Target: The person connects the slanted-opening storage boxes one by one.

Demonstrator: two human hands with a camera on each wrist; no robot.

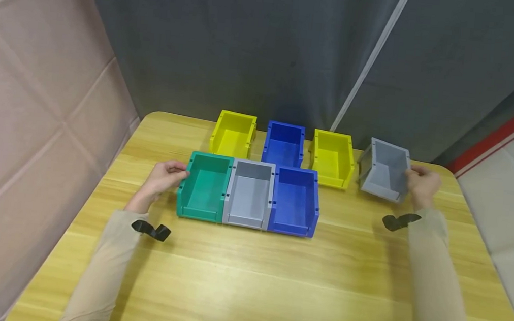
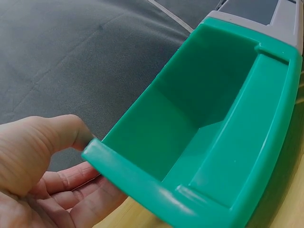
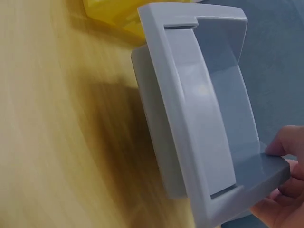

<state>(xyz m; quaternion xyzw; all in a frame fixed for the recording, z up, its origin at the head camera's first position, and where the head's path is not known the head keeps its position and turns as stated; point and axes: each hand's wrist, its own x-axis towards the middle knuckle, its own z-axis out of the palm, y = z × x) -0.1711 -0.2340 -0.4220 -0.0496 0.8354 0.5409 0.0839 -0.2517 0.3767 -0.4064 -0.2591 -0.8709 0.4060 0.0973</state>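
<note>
At the left end of a front row, my left hand (image 1: 162, 177) holds the side edge of a green bin (image 1: 206, 186). In the left wrist view the thumb meets the rim's corner and the other fingers curl below it outside the wall. My right hand (image 1: 422, 186) pinches the right wall of a loose gray bin (image 1: 387, 164), thumb inside and fingers outside. This bin tilts, its lower side raised off the table in the right wrist view. Beside the green bin stand another gray bin (image 1: 249, 193) and a blue bin (image 1: 295, 199), walls touching.
Behind the front row stand a yellow bin (image 1: 233, 133), a second blue bin (image 1: 283, 145) and another yellow bin (image 1: 332, 157), set apart from each other. A dark curtain (image 1: 248, 47) hangs along the back edge of the wooden table (image 1: 246, 287).
</note>
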